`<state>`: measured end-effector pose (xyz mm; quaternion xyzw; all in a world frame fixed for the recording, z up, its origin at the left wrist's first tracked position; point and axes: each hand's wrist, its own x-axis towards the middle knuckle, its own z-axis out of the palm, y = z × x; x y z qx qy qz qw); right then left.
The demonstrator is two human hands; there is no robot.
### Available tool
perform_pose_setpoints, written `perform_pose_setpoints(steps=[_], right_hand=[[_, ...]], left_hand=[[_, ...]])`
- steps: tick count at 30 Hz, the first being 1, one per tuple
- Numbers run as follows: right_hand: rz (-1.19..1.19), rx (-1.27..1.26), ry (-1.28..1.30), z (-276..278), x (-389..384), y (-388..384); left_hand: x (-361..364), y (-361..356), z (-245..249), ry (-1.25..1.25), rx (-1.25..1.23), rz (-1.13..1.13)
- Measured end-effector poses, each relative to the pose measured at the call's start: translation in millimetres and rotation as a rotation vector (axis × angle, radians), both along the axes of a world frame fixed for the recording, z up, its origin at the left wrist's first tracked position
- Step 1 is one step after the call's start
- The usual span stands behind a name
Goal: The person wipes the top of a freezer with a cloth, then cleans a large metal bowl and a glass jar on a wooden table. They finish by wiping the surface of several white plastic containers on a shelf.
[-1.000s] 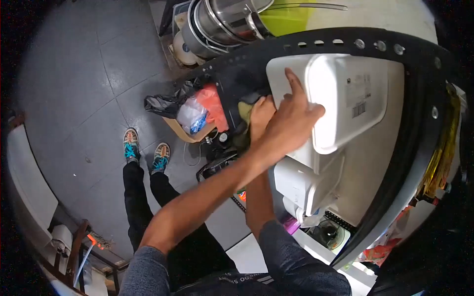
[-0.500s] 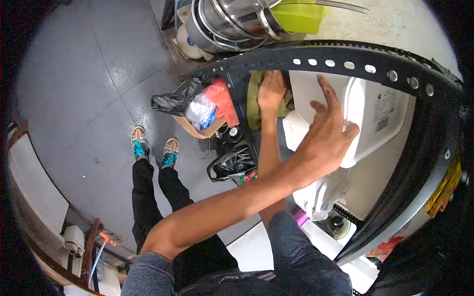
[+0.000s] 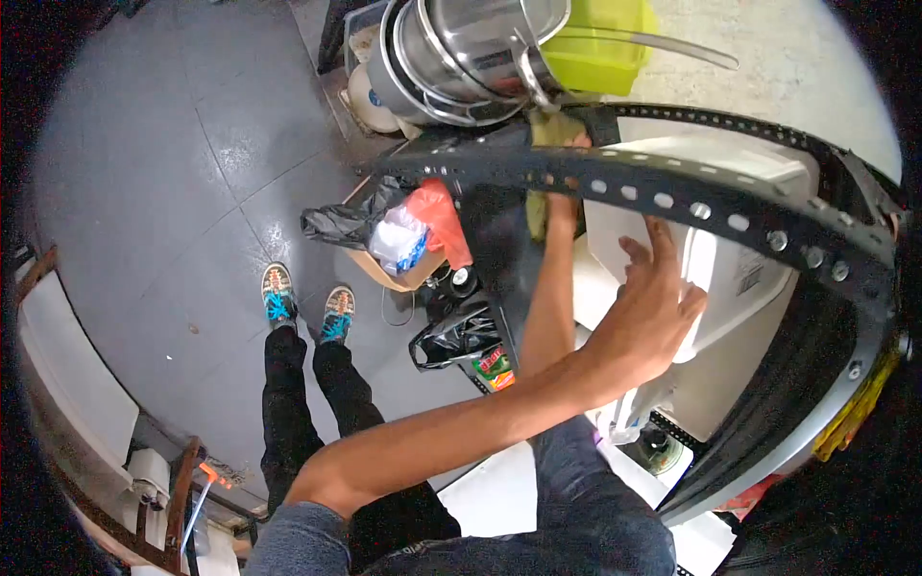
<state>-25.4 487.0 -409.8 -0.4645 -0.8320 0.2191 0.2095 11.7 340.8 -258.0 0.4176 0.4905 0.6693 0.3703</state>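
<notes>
My left hand (image 3: 639, 322) reaches across to the right with its fingers spread, against the side and rim of a white plastic container (image 3: 754, 264) on the rack's shelf. Under that arm, my right hand (image 3: 562, 206) stretches farther in and grips an olive-green cloth (image 3: 538, 211). A perforated black metal rail (image 3: 653, 200) passes in front of my right hand and hides part of it. Some of the cloth shows beyond the rail. Below the left hand, clear plastic containers (image 3: 629, 418) are partly covered by my arm.
Stacked steel pots (image 3: 471, 48) and a lime-green basin (image 3: 600, 58) stand beyond the rack. A cardboard box (image 3: 384, 274) with plastic bags and a black bag (image 3: 456, 336) sit on the grey floor (image 3: 144, 211), left of the rack. A broom (image 3: 206, 490) is at lower left.
My right hand has moved with the cloth, and the rail now crosses in front of it. My left hand stays against the white container. The view has shifted slightly.
</notes>
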Motion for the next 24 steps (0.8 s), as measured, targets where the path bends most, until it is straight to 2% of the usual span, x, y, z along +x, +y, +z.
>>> perform_pose_setpoints(steps=[2, 4, 7, 8, 11, 12, 15, 16, 19, 24], right_hand=[[0.001, 0.088, -0.043, -3.8, 5.0, -13.7], [-0.015, 0.175, -0.086, -5.8, 12.6, 12.4], [-0.030, 0.298, -0.143, -24.5, 16.7, 34.3], [-0.032, 0.337, -0.173, -28.1, 25.9, 32.5], [-0.064, 0.447, -0.257, -46.6, 53.0, 38.6], [-0.074, 0.479, -0.282, -54.2, 60.3, 41.4], [-0.103, 0.593, -0.361, -66.3, 79.3, 53.8], [-0.112, 0.631, -0.387, -70.9, 88.2, 54.7], [-0.153, 0.732, -0.455, -92.1, 108.1, 50.1], [-0.109, 0.946, -0.616, -95.9, 150.1, 54.2]], left_hand=[[-0.4, 5.0, 0.1, 0.149, 0.002, -0.047], [-2.3, 6.1, 4.6, 0.226, 0.010, -0.080], [-10.0, 8.0, 7.7, -0.206, 0.042, -0.028], [-11.5, 9.3, 6.7, -0.214, 0.045, -0.026], [-16.5, 8.5, -6.4, 0.121, 0.052, -0.220], [-20.2, 10.3, -7.4, 0.121, 0.049, -0.226], [-31.9, 18.3, -1.0, -0.329, -0.093, -0.539], [-30.2, 20.3, -0.3, -0.330, -0.091, -0.543], [-19.3, 17.5, -0.7, 0.078, 0.070, 0.022], [-18.2, 18.3, 8.6, 0.024, 0.110, -0.034]])
